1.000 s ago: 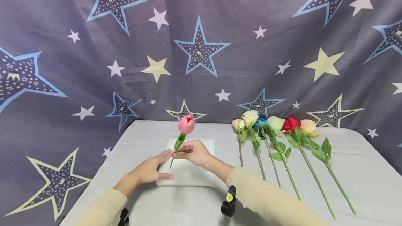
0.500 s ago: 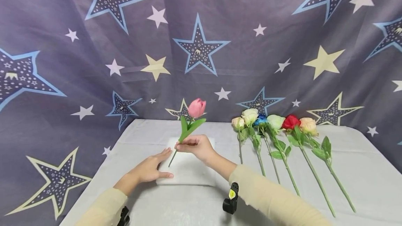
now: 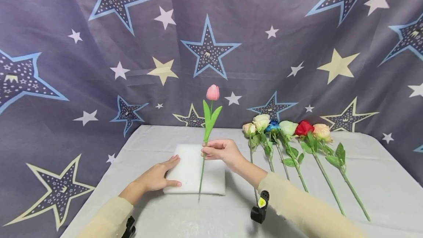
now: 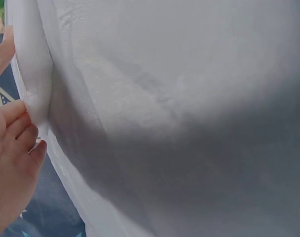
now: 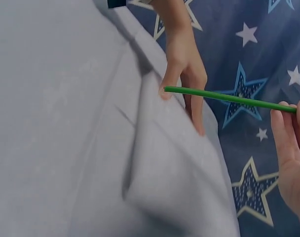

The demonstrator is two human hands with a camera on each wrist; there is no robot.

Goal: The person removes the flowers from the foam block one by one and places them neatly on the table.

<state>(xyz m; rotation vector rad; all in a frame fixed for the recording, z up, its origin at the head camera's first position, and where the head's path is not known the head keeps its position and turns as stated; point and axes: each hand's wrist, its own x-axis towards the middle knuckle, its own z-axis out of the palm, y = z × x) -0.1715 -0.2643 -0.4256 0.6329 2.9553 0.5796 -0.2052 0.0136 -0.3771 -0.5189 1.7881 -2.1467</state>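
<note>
From the head view, the right hand [image 3: 222, 150] pinches the green stem of a pink tulip [image 3: 213, 92] and holds it upright over the white foam block [image 3: 195, 170], the stem's lower end hanging just past the block's near edge. The left hand [image 3: 158, 176] lies flat with fingers straight against the block's left side, thumb along its near edge. The block sits on the counter [image 3: 363, 168], which is draped in pale cloth. To the right a row of roses [image 3: 287, 129] lies on the counter, well apart from the block, heads toward the starry backdrop [image 3: 99, 47].

In the left wrist view, the left hand [image 4: 12, 168] touches the edge of the foam block [image 4: 36, 89], fingers only lightly bent.

In the right wrist view, the right hand's fingers [image 5: 288, 123] grip the tulip's stem [image 5: 224, 97], whose free end reaches toward the left hand [image 5: 187, 74] resting on the block [image 5: 174, 168].
</note>
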